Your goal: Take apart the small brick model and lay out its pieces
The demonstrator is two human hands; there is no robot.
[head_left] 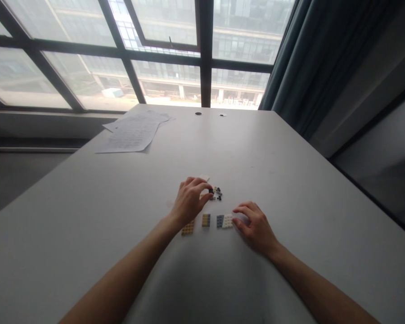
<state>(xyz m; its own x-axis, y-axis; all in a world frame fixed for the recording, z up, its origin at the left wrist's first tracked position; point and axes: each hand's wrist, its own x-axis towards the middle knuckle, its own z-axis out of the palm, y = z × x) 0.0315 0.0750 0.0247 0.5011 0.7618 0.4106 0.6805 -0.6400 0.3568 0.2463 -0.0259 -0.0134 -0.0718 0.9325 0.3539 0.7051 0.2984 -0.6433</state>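
Note:
My left hand (191,198) is over the small pile of loose toy brick pieces (218,192), thumb and index finger closed around a small black toy brick (211,191). Partly under that wrist lies a tan studded plate (188,227). A tan-and-grey studded block (206,220) sits to its right. Farther right, a dark grey plate (219,221) adjoins a white studded plate (227,221). Beside the white plate's right edge rests my right hand (254,225), its fingers curved and apart with nothing visible between them. Whether its thumb touches the plate, I cannot tell.
Printed paper sheets (131,132) overlap at the far left of the white table (307,193). Two round fittings, one a dark-centred cable hole (198,113), are near the back edge. Beyond are framed windows (165,76) and a dark curtain (310,63).

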